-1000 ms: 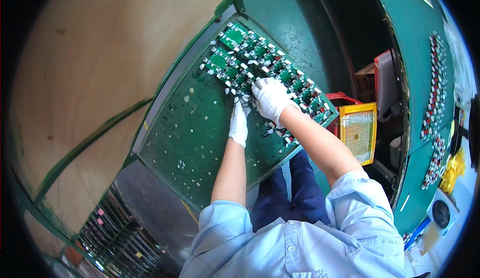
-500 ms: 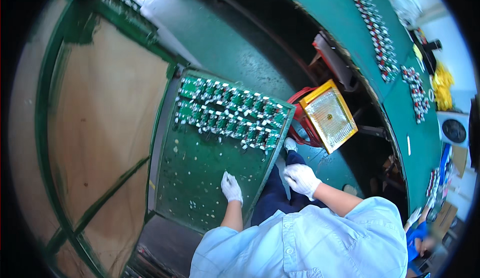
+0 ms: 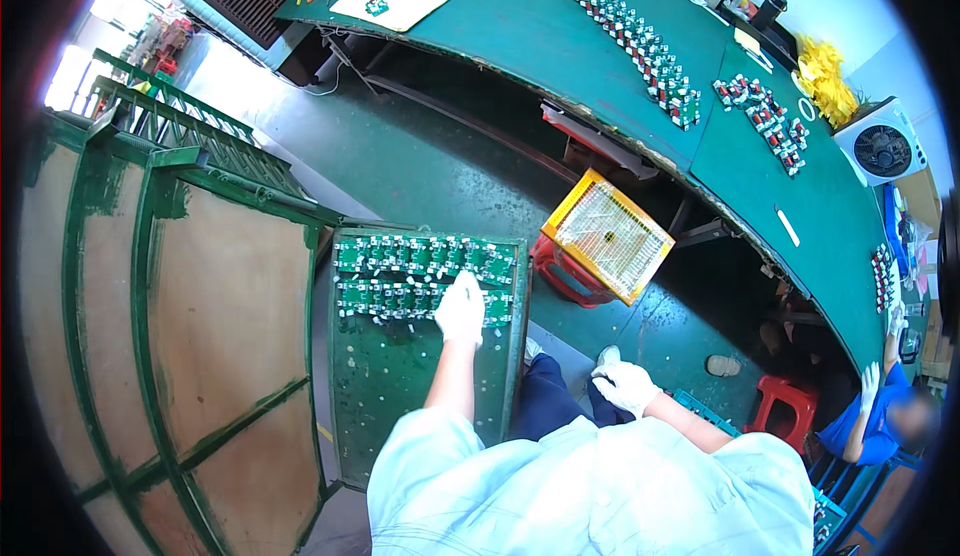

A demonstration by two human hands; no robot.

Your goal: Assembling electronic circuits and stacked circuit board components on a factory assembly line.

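Note:
My left hand [image 3: 461, 311], in a white glove, reaches over two rows of green circuit boards [image 3: 385, 299] on a green board-topped surface [image 3: 400, 386]. It covers part of the nearer row toward its right end. Its fingers point away from me and sit close together; whether they grip a board is hidden. My right hand [image 3: 627, 389], also gloved in white, hangs in front of my legs, right of that surface. Its fingers are loosely bent and a little apart, with nothing seen in them.
A red stool [image 3: 565, 274] bears a yellow-framed panel [image 3: 610, 238]. Beyond is a long green workbench [image 3: 520, 26] with rows of boards [image 3: 640, 51] and a fan [image 3: 885, 149]. Green-framed wooden panels [image 3: 225, 286] stand at left. A person in blue [image 3: 865, 431] sits at right.
My left hand has moved forward from the bare part of the surface to the nearer row of boards. My right hand stays near my legs. The view has turned, showing more workbench.

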